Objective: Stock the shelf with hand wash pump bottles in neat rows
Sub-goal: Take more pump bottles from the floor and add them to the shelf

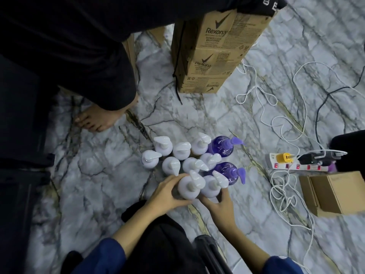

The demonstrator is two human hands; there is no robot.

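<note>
1. Head view looked straight down at your two bare hands over a cluster of pump bottles standing upright on the grey-veined marble-pattern floor (197,107).
2. Your left hand (167,196) was curled around the side of a white plastic pump bottle with a white dispenser head (188,186), fingers wrapped onto its body, so it had hold of that bottle.
3. Your right hand (219,204) lay just beside it, fingers partly spread and touching the base of a second white pump bottle (212,187); you could not tell whether it was a firm grip or only a touch.
4. Those two bottles stood touching each other, at the near edge of the cluster, right between your hands.
5. Beyond your fingertips stood the other white pump bottles (173,164), packed close in rough rows.
6. Beyond your right hand and a little to its right stood two translucent purple pump bottles with purple dispenser heads (222,148), at the cluster's right side.
7. Well beyond both hands rose a stack of brown cardboard cartons printed "Rexona" (209,54).
8. To the right of your right hand, well apart, lay a white power strip with red switches (296,166), tangled white cables (280,186) and a small open brown cardboard box (333,192).
9. Far beyond your left hand a second person's bare foot (94,118) stood on the floor under dark clothing.
10. No shelf showed anywhere in view.
</note>
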